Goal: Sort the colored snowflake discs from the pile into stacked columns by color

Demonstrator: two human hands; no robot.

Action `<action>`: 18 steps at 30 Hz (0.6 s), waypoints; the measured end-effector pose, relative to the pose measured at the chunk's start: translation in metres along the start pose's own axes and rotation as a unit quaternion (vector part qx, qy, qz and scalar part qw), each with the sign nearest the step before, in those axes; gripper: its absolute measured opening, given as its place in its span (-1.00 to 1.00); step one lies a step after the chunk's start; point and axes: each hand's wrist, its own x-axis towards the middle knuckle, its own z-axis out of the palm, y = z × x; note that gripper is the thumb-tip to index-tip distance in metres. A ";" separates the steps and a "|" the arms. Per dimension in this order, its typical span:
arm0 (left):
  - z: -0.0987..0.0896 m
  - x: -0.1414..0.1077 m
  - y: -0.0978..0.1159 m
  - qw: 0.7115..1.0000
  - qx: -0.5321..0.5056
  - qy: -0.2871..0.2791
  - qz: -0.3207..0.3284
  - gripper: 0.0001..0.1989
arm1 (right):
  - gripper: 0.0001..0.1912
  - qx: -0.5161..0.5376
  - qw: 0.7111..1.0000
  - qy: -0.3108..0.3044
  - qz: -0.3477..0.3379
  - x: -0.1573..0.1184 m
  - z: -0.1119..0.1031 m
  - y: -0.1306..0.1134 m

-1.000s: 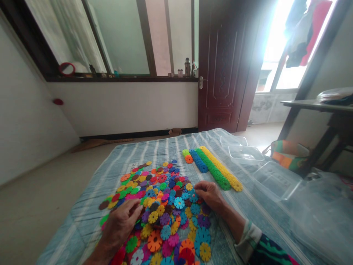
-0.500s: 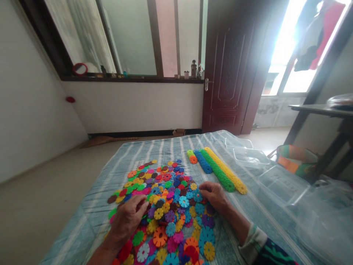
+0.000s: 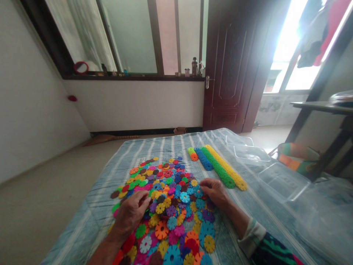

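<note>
A wide heap of colourful slotted plastic discs (image 3: 161, 230) is spread over the striped bedspread. On the heap's left side rests my left hand (image 3: 131, 212), its fingers curled together over the discs; what is in them, if anything, is hidden. My right hand (image 3: 216, 190) is at the heap's right edge, thumb and fingertips pinched together beside a light blue disc (image 3: 198, 191). Whether that disc is in the pinch I cannot tell. Beyond this hand lie overlapping rows of discs: a yellow row (image 3: 226, 167), a green row (image 3: 217, 167), a shorter blue row (image 3: 203, 159) and a short green-and-orange row (image 3: 192, 154).
Clear plastic boxes (image 3: 284, 182) stand along the right side of the striped bedspread (image 3: 91, 206), with a clear plastic bag (image 3: 328, 217) nearer me. A dark table (image 3: 322, 106) is at the far right. Behind the bed are a brown door (image 3: 228, 73) and a window ledge.
The view has shifted slightly, so the whole scene sits a little differently. Both hands keep nearly the same places and poses at the heap; the rows look the same.
</note>
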 end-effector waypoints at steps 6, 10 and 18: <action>0.002 -0.001 -0.002 1.000 0.002 0.008 0.004 -0.77 | -0.80 0.001 1.000 -0.002 -0.001 -0.001 -0.001 -0.002; 0.003 -0.002 -0.002 1.000 0.004 0.010 0.005 -0.77 | -0.81 -0.003 1.000 -0.001 -0.002 -0.002 -0.001 -0.003; 0.002 -0.001 0.001 1.000 0.001 0.009 0.004 -0.75 | -0.81 -0.007 1.000 -0.001 -0.006 -0.001 -0.001 -0.002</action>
